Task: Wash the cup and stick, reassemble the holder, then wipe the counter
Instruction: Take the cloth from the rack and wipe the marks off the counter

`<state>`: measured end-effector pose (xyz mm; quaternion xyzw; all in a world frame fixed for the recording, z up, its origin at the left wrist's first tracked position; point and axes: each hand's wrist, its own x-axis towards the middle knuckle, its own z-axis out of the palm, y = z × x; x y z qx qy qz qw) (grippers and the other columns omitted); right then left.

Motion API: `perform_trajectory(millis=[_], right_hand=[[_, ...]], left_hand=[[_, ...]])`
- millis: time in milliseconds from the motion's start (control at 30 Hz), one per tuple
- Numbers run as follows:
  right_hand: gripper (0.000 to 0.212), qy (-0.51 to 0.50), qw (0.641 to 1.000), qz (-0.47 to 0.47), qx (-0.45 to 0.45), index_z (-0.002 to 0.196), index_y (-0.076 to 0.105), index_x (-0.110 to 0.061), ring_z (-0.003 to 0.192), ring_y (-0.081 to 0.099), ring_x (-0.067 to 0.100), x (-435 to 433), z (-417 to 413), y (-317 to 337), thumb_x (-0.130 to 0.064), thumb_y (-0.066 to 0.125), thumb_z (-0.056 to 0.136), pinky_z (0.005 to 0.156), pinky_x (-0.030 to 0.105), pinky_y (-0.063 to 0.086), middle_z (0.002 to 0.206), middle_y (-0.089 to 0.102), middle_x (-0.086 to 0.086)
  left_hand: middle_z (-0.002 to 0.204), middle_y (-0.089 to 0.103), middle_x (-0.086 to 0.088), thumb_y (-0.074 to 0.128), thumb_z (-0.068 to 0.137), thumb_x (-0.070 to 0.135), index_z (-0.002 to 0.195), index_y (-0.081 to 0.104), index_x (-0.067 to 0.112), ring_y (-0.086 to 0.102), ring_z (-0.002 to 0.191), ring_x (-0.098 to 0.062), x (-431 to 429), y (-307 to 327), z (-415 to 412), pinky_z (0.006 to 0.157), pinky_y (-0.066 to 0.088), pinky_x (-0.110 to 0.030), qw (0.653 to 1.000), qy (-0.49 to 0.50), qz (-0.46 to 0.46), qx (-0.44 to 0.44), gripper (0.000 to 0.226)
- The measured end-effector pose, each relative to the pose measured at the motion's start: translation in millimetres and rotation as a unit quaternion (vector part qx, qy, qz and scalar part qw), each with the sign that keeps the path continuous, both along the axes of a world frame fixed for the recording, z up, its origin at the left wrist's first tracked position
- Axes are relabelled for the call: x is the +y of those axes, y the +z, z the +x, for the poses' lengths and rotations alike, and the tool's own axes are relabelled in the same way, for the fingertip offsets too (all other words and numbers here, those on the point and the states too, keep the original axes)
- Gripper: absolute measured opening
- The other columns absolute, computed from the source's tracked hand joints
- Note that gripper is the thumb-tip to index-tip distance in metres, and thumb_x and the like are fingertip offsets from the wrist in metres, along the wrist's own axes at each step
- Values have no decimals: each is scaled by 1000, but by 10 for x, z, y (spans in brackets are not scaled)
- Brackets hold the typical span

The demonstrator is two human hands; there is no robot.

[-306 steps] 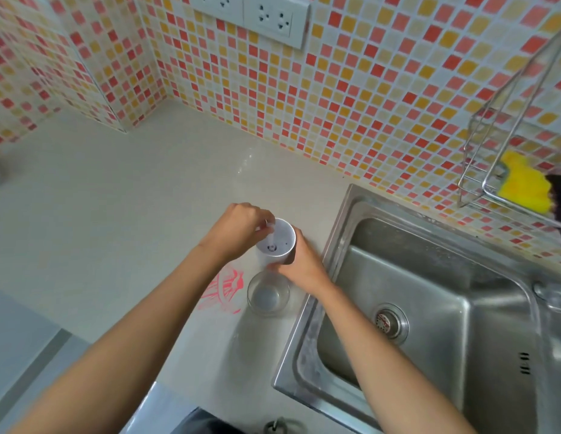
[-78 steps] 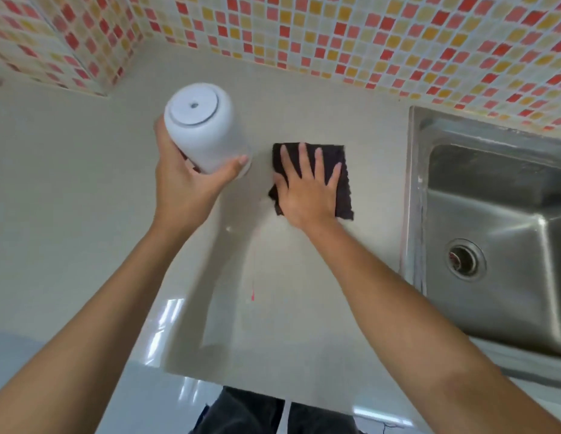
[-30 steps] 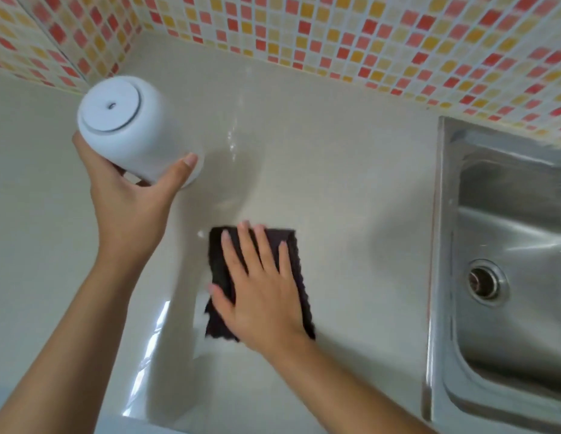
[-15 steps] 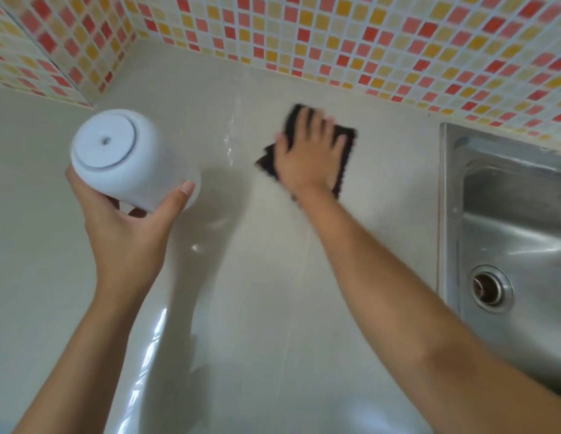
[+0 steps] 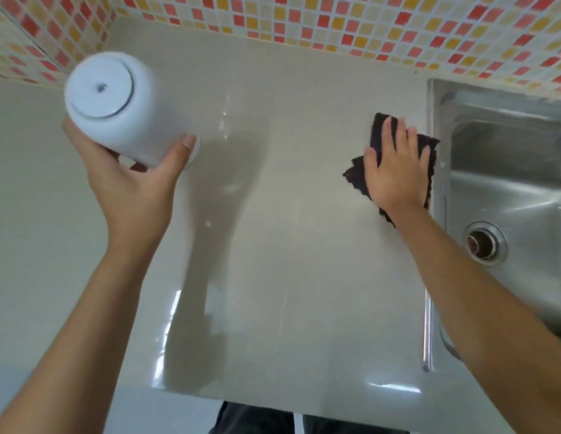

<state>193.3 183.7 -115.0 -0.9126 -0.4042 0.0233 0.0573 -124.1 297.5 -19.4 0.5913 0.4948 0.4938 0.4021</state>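
My left hand (image 5: 132,189) grips the white holder (image 5: 116,111) and keeps it lifted above the counter, tilted so its round base faces the camera. The cup and stick are hidden from view. My right hand (image 5: 395,170) lies flat, fingers spread, on a dark cloth (image 5: 428,151) pressed against the beige counter (image 5: 288,245), close to the left rim of the sink.
A steel sink (image 5: 508,189) with its drain (image 5: 484,242) fills the right side. Mosaic tile wall (image 5: 335,23) runs along the back and into the left corner. The counter's front edge lies near the bottom, with my dark trousers (image 5: 257,418) below it.
My right hand slid the cloth from the back of the counter near the wall rightward to the sink's rim. The left hand still holds the holder raised.
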Motion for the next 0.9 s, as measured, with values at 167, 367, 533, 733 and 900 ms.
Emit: perform_trajectory(millis=[167,367,533,733,900], right_hand=[[68,143,988,-35,35,153,11,-23,147,4,31,-864,-1929,155,-56,26,96,115,57,11,161,7,8],[61,356,932,-3,61,150,24,-29,146,16,27,-193,-2565,164,-54,32,95,113,55,16,158,24,1],[62,146,988,3,46,153,14,-24,146,9,26,1319,-1960,3,-51,21,97,117,51,4,160,14,1],[62,341,935,11,98,152,19,-23,146,10,25,-372,-2793,151,-46,33,97,117,49,10,159,18,4],[60,189,982,-5,3,152,15,-26,147,12,22,-800,-1276,64,-49,26,97,116,50,15,160,15,0]], left_hand=[[132,49,5,83,75,19,140,25,5,54,115,5,5,136,-186,90,51,-20,1000,15,8,3,88],[129,47,18,83,75,21,136,24,19,52,117,7,-23,269,-342,95,53,-30,999,19,28,19,85],[131,50,11,82,75,22,138,27,12,53,116,5,-106,244,-519,90,51,-21,998,36,33,45,84],[139,51,-7,82,75,25,141,26,0,55,122,-10,-52,121,-351,89,54,-22,999,34,13,26,90],[138,53,-6,83,74,34,141,28,-3,57,121,-9,-32,26,-67,91,53,-23,1000,-13,0,24,95]])
